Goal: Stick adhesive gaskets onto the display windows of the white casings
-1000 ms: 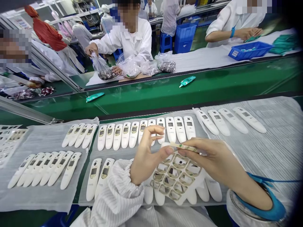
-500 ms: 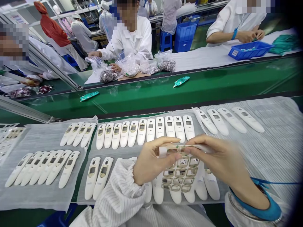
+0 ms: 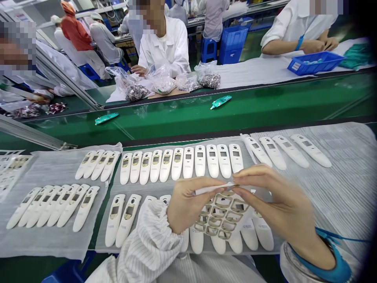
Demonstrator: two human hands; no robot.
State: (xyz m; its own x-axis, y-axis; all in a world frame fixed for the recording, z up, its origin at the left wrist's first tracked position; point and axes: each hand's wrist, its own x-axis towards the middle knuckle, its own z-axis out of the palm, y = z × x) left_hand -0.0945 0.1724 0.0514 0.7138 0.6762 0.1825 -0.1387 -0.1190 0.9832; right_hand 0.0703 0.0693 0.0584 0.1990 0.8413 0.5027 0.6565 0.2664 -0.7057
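My left hand (image 3: 187, 202) and my right hand (image 3: 277, 202) together hold one white casing (image 3: 213, 188) edge-on above the bench. My left thumb and fingers pinch its left half; my right fingertips press at its right end. A die-cut sticker sheet (image 3: 220, 216) with several window-shaped holes hangs below the hands. Under it lie more white casings (image 3: 262, 236) on foam. Behind the hands a row of white casings (image 3: 188, 161) with small display windows lies side by side.
Further rows of casings lie on grey foam at left (image 3: 55, 204) and back right (image 3: 288, 151). A green conveyor belt (image 3: 279, 104) carries two teal parts (image 3: 220, 101). Across it, people in white coats handle plastic bags (image 3: 160, 82); a blue tray (image 3: 315, 63) stands far right.
My left fingers, raised and spread a second ago, have closed down onto the casing. Both hands now grip it level. The teal parts on the belt have drifted left.
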